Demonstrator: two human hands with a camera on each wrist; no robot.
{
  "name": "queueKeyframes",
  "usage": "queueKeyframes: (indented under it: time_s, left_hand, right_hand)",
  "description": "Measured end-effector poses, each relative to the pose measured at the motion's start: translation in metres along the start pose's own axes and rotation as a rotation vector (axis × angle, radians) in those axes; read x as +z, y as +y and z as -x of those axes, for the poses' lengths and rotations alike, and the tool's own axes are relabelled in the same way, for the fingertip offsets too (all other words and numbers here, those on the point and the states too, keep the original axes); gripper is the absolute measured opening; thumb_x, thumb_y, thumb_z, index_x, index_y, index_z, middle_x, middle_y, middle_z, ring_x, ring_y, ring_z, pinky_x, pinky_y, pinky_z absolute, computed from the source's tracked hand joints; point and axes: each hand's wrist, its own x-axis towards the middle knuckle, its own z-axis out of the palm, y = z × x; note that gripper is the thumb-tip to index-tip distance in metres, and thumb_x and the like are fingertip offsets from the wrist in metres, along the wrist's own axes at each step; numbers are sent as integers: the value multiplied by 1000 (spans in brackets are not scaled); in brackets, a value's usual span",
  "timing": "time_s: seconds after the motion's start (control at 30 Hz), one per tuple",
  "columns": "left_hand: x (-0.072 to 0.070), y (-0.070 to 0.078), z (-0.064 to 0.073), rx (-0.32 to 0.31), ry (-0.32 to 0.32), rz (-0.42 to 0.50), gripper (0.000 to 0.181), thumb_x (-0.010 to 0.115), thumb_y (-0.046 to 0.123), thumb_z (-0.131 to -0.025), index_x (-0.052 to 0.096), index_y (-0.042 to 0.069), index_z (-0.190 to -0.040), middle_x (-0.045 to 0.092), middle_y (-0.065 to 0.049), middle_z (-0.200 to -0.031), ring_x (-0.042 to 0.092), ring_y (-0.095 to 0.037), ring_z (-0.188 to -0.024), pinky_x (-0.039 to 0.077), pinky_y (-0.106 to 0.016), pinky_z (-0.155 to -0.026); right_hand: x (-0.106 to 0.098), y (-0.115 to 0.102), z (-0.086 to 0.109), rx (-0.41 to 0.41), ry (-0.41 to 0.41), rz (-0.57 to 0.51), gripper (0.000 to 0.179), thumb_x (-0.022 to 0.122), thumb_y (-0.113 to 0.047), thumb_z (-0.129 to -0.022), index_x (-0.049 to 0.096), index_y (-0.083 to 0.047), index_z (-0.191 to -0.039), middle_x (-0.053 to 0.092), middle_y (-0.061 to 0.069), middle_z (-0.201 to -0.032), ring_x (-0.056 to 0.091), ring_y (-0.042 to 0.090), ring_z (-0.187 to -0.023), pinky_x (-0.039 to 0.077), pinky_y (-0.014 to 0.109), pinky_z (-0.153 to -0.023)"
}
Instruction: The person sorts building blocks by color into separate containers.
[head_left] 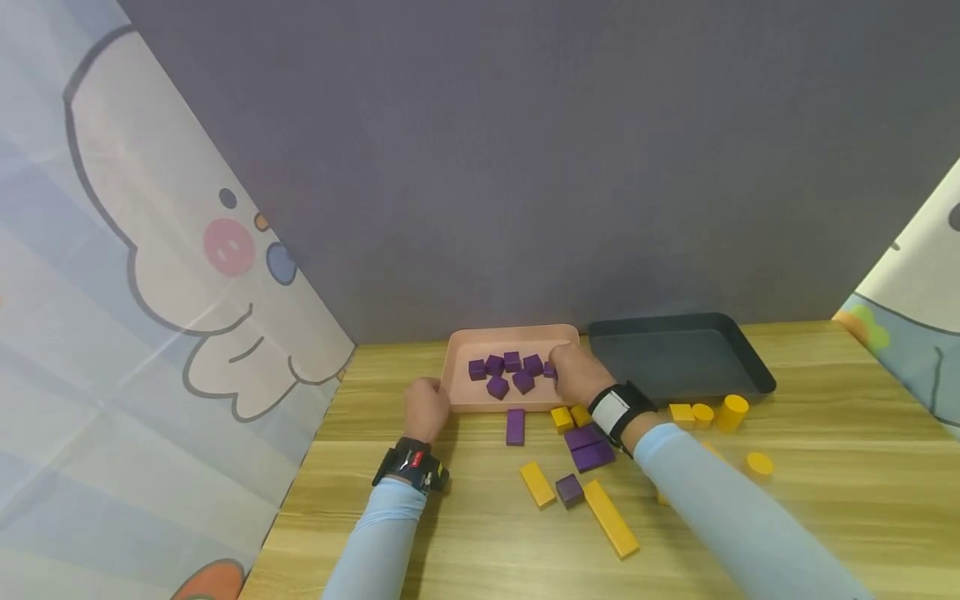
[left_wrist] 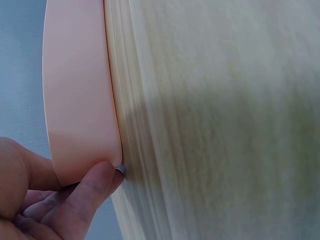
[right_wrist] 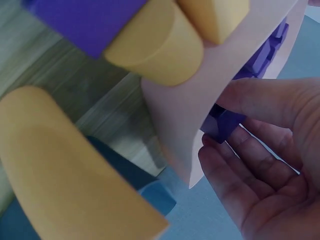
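A shallow pink tray [head_left: 472, 406] stands against the grey wall, with several purple cubes [head_left: 523, 381] grouped inside it. My left hand [head_left: 425, 410] grips the tray at its left side; in the left wrist view the thumb and fingers [left_wrist: 95, 187] curl about one corner. Over the tray's right end, my right hand [head_left: 576, 372] pinches a purple cube [right_wrist: 222, 124] between thumb and fingers, low within the tray wall. The head view shows only a sliver of that cube past the fingers.
A dark tray [head_left: 675, 362] stands right of the pink one. Before the trays lie purple blocks [head_left: 515, 427], a loose purple cube [head_left: 569, 491], yellow bars [head_left: 611, 519] and yellow cylinders [head_left: 732, 412]. My right forearm [head_left: 735, 500] passes over some yellow pieces.
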Motion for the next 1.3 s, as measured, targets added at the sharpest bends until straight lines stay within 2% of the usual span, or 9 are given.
queueKeyframes:
  time_s: [0.17, 0.37, 0.43, 0.77, 0.97, 1.07, 1.13, 1.3]
  left_hand:
    - [-1, 1, 0, 1, -5, -4, 22, 59, 2, -94, 79, -3, -85, 67, -11, -69, 55, -20, -57, 39, -25, -47]
    - [-1, 1, 0, -7, -12, 0, 22, 58, 2, -95, 78, -4, -85, 66, -10, -68, 54, -19, -57, 39, -26, -47]
    - [-1, 1, 0, -8, -11, -1, 22, 58, 2, -95, 78, -4, -86, 66, -10, -69, 54, -19, -57, 39, -26, -47]
    - [2, -1, 0, 19, 7, 3, 26, 58, 1, -93, 73, 1, -72, 62, -7, -63, 52, -19, -54, 37, -27, -46]
    - [2, 0, 1, 14, -3, 11, 25, 58, 1, -94, 74, -1, -75, 63, -8, -64, 53, -18, -55, 39, -27, -47]
    - [1, 0, 2, 13, -5, 9, 25, 58, 1, -94, 75, -1, -76, 64, -8, -65, 53, -18, -55, 39, -27, -47]
    - [1, 0, 3, 12, -8, 11, 25, 57, 2, -94, 74, -2, -75, 63, -8, -64, 53, -18, -54, 39, -27, -46]
    - [1, 0, 3, 19, 8, 13, 24, 57, 1, -92, 77, -3, -80, 68, -12, -69, 55, -19, -57, 40, -27, -48]
  right_hand:
    - [-2, 4, 0, -13, 12, 40, 10, 72, 4, -81, 68, -4, -85, 63, 5, -74, 53, 21, -65, 50, 32, -65]
    - [-6, 3, 2, 14, -18, 48, 12, 73, 4, -81, 71, -2, -91, 65, 6, -77, 56, 22, -68, 53, 33, -69]
    - [-8, 3, 3, 18, -23, 44, 12, 74, 4, -81, 71, -2, -91, 66, 6, -77, 56, 22, -68, 53, 32, -69]
    - [-6, 5, 2, 76, -58, -3, 15, 79, 0, -82, 72, -2, -94, 68, 7, -81, 59, 22, -72, 55, 31, -67]
    - [-13, 1, 9, 69, -79, -17, 17, 79, -1, -83, 73, -2, -99, 68, 7, -84, 60, 21, -73, 56, 30, -69]
    - [-20, -4, 15, 34, -77, -19, 22, 76, -1, -83, 74, 0, -105, 71, 9, -91, 61, 22, -75, 56, 31, -70]
    - [-24, -8, 21, 2, -77, -27, 28, 76, -2, -84, 75, 1, -112, 75, 11, -102, 62, 21, -78, 57, 32, -73]
    - [-31, -22, 46, -69, -133, -84, 40, 82, -14, -87, 74, -3, -124, 74, 15, -127, 69, 18, -87, 63, 35, -80]
